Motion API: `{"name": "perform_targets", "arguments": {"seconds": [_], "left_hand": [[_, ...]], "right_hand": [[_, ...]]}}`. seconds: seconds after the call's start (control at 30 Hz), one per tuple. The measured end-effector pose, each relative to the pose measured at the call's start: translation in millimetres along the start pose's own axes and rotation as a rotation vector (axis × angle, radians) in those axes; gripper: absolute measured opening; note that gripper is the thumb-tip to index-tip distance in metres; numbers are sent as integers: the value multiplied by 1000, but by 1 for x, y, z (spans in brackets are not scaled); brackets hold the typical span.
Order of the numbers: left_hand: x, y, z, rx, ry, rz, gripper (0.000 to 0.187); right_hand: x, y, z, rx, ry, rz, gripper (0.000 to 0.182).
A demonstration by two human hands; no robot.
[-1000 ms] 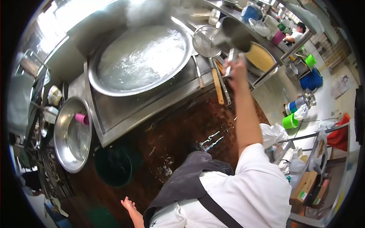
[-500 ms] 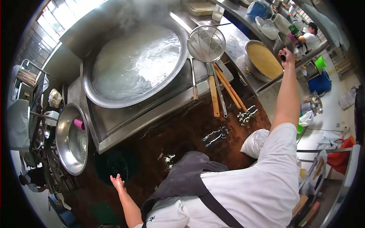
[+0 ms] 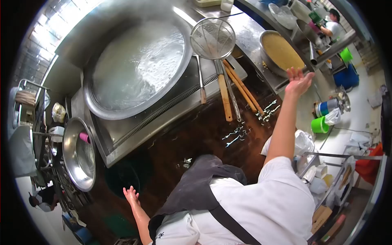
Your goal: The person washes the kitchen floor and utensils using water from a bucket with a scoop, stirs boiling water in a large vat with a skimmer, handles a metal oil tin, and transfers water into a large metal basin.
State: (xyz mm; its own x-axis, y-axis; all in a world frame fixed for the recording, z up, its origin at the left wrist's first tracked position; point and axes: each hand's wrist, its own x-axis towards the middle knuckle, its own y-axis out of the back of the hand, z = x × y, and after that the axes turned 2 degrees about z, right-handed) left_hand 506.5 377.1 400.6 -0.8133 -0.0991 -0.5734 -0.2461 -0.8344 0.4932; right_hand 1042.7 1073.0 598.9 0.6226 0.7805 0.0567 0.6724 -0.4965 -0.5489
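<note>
My right hand (image 3: pixel 299 83) is raised with fingers spread and holds nothing; it is nearest to the oval tub of yellow food (image 3: pixel 281 51). Low on the left, my left hand (image 3: pixel 131 195) is open and empty above the dark floor, below the steel basin (image 3: pixel 79 155) that has a pink cup (image 3: pixel 84 137) in it. A large wok of steaming, cloudy liquid (image 3: pixel 139 65) fills the upper left. Beside it a wire strainer (image 3: pixel 212 38) lies with its wooden handle pointing toward me.
Wooden sticks (image 3: pixel 243 87) extend over the stove edge beside the strainer. Green bucket (image 3: pixel 319 125) and blue bin (image 3: pixel 346 76) stand on the right floor. A person (image 3: pixel 334 28) works at the upper right; another (image 3: pixel 44 199) is at the lower left.
My right hand has let go of the dark-ended handle at the steel pan and come down and left, its fingers now spread. My left hand has shifted slightly right. The camera view has tilted.
</note>
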Motion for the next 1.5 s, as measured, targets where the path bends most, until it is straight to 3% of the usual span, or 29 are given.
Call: {"name": "perform_targets", "arguments": {"seconds": [0.13, 0.23, 0.33, 0.43, 0.5, 0.53, 0.57, 0.6, 0.63, 0.7, 0.77, 0.83, 0.97, 1.03, 1.07, 1.1, 1.2, 1.33, 1.43, 1.5], "left_hand": [[10, -12, 4, -25, -29, -44, 83], [4, -29, 12, -9, -62, -26, 83], [4, -37, 13, 16, -85, -52, 83], [4, -41, 13, 1, -106, -50, 83], [1, -44, 13, -23, -99, -67, 80], [-3, -47, 12, -33, -91, -64, 80], [-10, -50, 13, -28, -87, -66, 80], [-17, -53, 13, -21, -82, -68, 80], [-24, -56, 16, -16, -77, -68, 80], [-33, -57, 19, 9, -73, -65, 79], [-36, -52, 22, 29, -88, -53, 79], [-38, -47, 24, 34, -95, -27, 80], [-43, -30, 10, 17, -73, 27, 81], [-42, -24, 0, 7, -51, 36, 82], [-41, -23, -6, -15, -42, 54, 82], [-41, -23, -5, -17, -37, 40, 81], [-44, -42, -6, -37, -78, -65, 77], [-77, -157, 50, -8, -238, -488, 57], [-113, -296, 103, 148, -436, -832, 61], [-130, -393, 126, 268, -633, -873, 64]], "right_hand": [[61, -20, -23, 28, -8, 16, 67], [122, -21, -6, -63, 14, -215, 64], [128, -45, -4, -1, 30, -230, 51], [45, -51, -8, -44, 1, -115, 32], [14, -7, 43, -305, -66, -512, 22], [-29, 0, 64, -467, -172, -612, 21], [-48, 31, 123, -766, -62, -851, 17], [-116, 25, 117, -879, -339, -807, 15], [-127, 73, 210, -1058, -13, -987, 17], [-186, 75, 223, -1588, 214, -1068, 42], [-199, 89, 265, -1698, 392, -976, 67], [-207, 80, 268, -1788, 308, -910, 74], [-204, 84, 290, -1724, 288, -815, 79], [-203, 84, 294, -1431, 22, -749, 67], [-191, 80, 292, -1237, -280, -882, 50], [-199, 59, 260, -941, -583, -872, 39], [-201, 45, 230, -582, -762, -814, 31], [-221, 20, 173, -419, -660, -766, 28], [-200, -2, 159, -425, -563, -858, 25], [-195, -21, 140, -457, -521, -865, 21]]}}
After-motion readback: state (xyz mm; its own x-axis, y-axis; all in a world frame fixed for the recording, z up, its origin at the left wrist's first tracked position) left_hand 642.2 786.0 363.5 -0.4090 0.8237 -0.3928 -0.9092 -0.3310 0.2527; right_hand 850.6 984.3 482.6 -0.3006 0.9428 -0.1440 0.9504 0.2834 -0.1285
